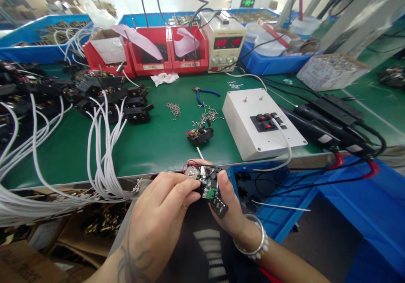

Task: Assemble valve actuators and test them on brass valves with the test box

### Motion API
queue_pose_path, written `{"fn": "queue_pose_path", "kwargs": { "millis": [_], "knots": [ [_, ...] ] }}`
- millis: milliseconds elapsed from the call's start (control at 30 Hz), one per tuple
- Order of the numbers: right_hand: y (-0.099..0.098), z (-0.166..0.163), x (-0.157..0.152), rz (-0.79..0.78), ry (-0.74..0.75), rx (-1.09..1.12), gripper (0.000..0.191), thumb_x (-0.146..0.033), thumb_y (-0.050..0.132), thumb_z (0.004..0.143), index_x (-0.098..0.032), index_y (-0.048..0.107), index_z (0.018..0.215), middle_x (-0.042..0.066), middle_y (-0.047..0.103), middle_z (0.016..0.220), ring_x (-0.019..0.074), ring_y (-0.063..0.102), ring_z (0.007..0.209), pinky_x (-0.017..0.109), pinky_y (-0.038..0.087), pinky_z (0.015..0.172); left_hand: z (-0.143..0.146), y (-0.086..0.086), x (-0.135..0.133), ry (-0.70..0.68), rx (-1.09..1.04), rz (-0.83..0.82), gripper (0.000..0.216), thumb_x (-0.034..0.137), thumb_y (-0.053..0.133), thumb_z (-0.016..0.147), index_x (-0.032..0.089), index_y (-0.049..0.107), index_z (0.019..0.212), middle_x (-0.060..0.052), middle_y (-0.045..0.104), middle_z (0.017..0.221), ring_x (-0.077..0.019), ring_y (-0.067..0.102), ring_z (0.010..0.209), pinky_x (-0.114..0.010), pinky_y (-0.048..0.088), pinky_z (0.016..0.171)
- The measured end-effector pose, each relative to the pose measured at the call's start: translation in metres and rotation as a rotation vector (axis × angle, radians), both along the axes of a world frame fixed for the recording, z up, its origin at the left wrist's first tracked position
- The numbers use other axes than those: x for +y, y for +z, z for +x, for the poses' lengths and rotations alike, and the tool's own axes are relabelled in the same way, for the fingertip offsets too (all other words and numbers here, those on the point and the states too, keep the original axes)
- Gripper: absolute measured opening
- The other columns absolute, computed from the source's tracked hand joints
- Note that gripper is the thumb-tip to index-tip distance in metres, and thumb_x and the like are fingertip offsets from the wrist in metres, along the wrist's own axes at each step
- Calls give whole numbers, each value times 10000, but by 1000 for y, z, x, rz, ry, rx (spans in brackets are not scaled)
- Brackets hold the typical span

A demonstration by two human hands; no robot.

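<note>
Between my two hands, just in front of the table's front edge, is a small circuit board assembly point(209, 187) with a green board, a round metal motor, red and black wires and a black part at its lower end. My right hand point(232, 207) is closed around it, the thumb along its right side. The fingers of my left hand point(166, 200) are pinched at the board's left edge; whether they hold a small part there is hidden. Just beyond lies a similar black unit point(201, 135) with its electronics exposed, on the green table point(164, 148).
Loose screws point(209, 115), blue-handled cutters point(205, 92) and a white switch box point(249, 122) lie ahead. Black units with white cables point(104, 156) cover the left. Behind stand red bins point(152, 63) and a power supply point(223, 42). Black electric screwdrivers point(316, 127) lie at right.
</note>
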State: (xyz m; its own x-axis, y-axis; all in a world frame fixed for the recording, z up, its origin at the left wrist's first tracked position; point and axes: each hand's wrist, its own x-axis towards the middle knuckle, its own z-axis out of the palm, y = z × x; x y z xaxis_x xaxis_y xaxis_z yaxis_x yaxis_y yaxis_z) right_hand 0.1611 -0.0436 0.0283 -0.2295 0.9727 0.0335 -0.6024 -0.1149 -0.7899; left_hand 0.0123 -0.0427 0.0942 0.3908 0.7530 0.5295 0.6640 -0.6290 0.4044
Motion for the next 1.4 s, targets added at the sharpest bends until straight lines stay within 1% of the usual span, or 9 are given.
{"fn": "queue_pose_path", "kwargs": {
  "millis": [167, 333, 467, 667, 833, 967, 1067, 1200, 1400],
  "knots": [
    [5, -1, 1, -25, -15, -12, 557, -666, 476, 1036, -222, 642, 1328, 85, 623, 1327, 236, 590, 1249, 382, 458, 1111, 1, -2, 2, 58, 28, 81, 79, 224, 607, 1002, 175, 668, 1006, -16, 690, 891, -142, 638, 797, -247, 539, 725],
    [15, -5, 3, -209, 83, 202, 660, -785, 632, 874, -204, 729, 1172, 93, 693, 1172, 268, 617, 1228, 405, 523, 1060, 3, -6, 6, 31, 218, 245, 382, 403, 625, 979, 76, 665, 1172, -167, 728, 1198, -296, 637, 1078, -439, 527, 939],
    [17, -5, 4, -301, 132, 276, 614, -757, 714, 828, -200, 750, 1084, 89, 716, 1115, 264, 633, 1211, 404, 537, 1049, 4, -7, 15, -80, 201, 311, 246, 237, 691, 950, 47, 662, 1103, -130, 788, 1138, -266, 690, 1045, -416, 498, 976],
    [12, -4, 3, -408, 126, 289, 634, -701, 776, 810, -189, 707, 1179, 97, 703, 1171, 258, 647, 1189, 404, 546, 1035, 1, -16, 29, -156, 144, 189, 240, 286, 687, 946, 97, 656, 1091, -108, 789, 1142, -245, 730, 1044, -400, 500, 972],
    [7, -3, 10, -425, 38, 314, 564, -667, 838, 757, -195, 733, 1048, 58, 736, 1039, 220, 704, 1016, 365, 588, 940, 3, -26, 33, -195, 100, 8, 254, 329, 633, 979, 153, 611, 1160, -88, 763, 1213, -209, 716, 1112, -388, 478, 1060],
    [5, 5, 19, -371, -71, 272, 607, -711, 813, 756, -159, 748, 998, 79, 750, 945, 198, 721, 816, 317, 611, 806, -8, -31, 79, -8, 35, -235, 340, 432, 460, 1031, 194, 581, 1242, -94, 719, 1238, -210, 677, 1144, -374, 538, 994],
    [4, 9, 19, -350, -20, 238, 677, -753, 749, 798, -115, 742, 1025, 114, 750, 918, 185, 715, 742, 300, 605, 778, -23, -35, 139, 247, 42, -285, 177, 291, 496, 973, 168, 608, 1034, -127, 698, 1054, -249, 657, 1017, -424, 530, 941],
    [2, 8, 15, -382, 16, 227, 681, -750, 710, 841, -122, 723, 1104, 110, 747, 945, 177, 711, 740, 299, 600, 776, -31, -46, 199, 308, 135, -371, 33, 173, 602, 907, 163, 610, 876, -66, 668, 931, -221, 636, 939, -420, 515, 924],
    [2, 10, 15, -367, 16, 230, 663, -735, 714, 849, -128, 724, 1114, 101, 741, 952, 175, 710, 741, 291, 594, 779, -21, -56, 205, 325, 181, -391, 127, 253, 642, 955, 152, 630, 878, -38, 660, 953, -203, 640, 939, -428, 523, 926]
  ]
}}
